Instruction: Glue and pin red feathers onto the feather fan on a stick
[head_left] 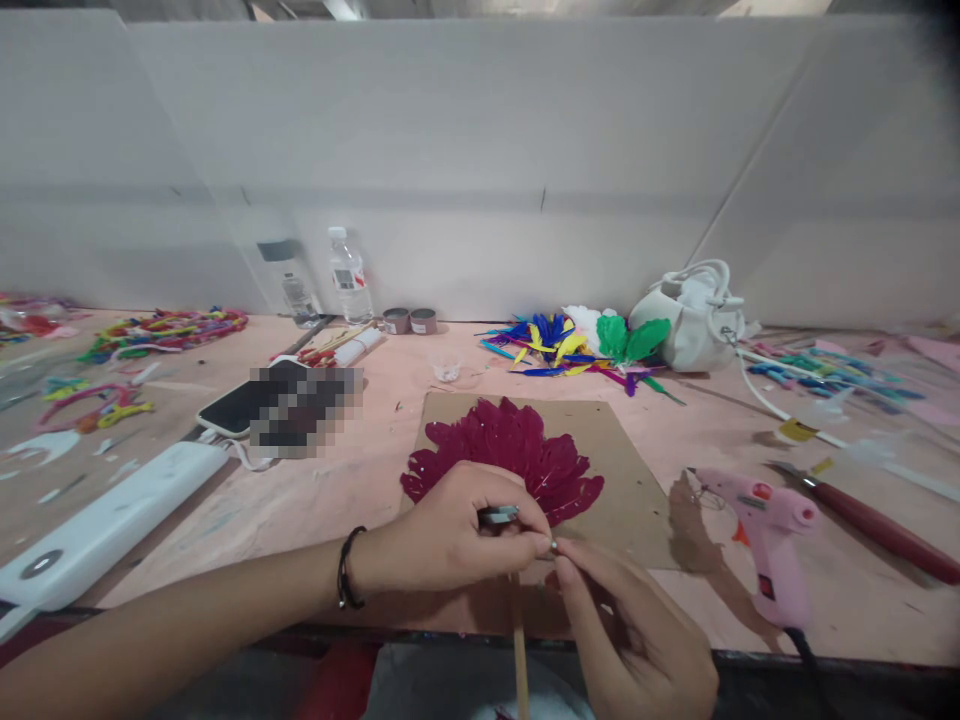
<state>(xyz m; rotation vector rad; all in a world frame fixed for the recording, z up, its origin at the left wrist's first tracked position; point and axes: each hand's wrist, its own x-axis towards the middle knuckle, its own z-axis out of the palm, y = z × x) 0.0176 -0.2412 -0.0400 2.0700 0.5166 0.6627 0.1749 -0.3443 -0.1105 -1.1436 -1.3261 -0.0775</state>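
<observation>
Closest in, the left hand (461, 530) and the right hand (637, 620) meet fingertip to fingertip. Just beyond the grip, nearer the left, the burgundy feather fan (517, 445) spreads crosswise. Below the grip, a wooden stick (519, 640) points toward the wearer. The left curls around a grey tool (499, 515); the right pinches a tiny pale piece (553, 546).

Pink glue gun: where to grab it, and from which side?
Pink glue gun: take it around the grip, probably from the near right. The grip slants toward the near edge, while the nozzle points left, away from that approach. Mind the black cord leaving its base.
</observation>
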